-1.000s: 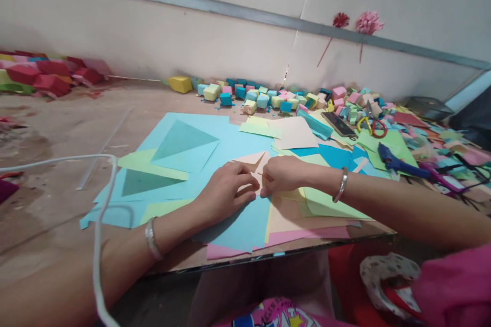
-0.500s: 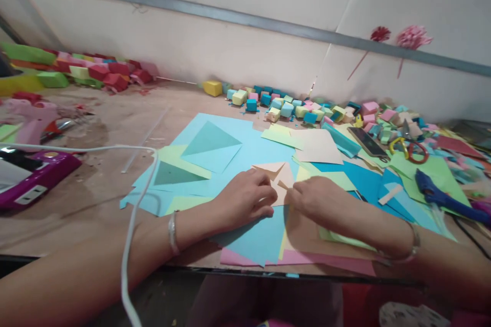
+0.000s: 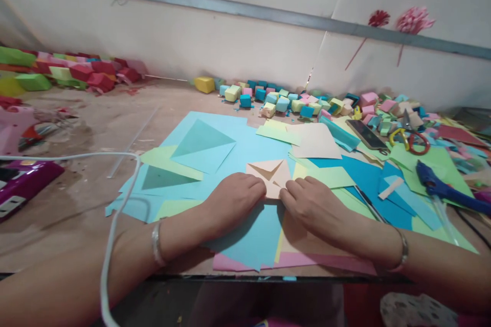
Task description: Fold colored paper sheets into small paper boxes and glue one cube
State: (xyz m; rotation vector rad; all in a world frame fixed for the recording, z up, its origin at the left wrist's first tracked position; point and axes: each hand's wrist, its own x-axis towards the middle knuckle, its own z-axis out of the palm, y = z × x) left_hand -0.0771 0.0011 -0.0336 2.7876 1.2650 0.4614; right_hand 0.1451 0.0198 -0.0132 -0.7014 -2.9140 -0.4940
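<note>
A small peach sheet of folded paper lies over the blue sheets, its flaps turned in toward the middle. My left hand is closed on its left edge, thumb and fingers pressed together. At its lower right corner, my right hand pinches the same paper with curled fingers. Behind the left hand rest a folded blue square and a folded green-yellow piece. A peach sheet and a pale green strip lie beyond the right hand.
Many small paper cubes line the wall. On the right are a phone, scissors, a blue glue gun and a pen. A white cable crosses my left forearm; a purple power strip sits far left.
My left hand's fingers have closed onto the peach paper's left edge. The right hand has shifted slightly, its fingers still curled at the paper's right side. The view has turned a little.
</note>
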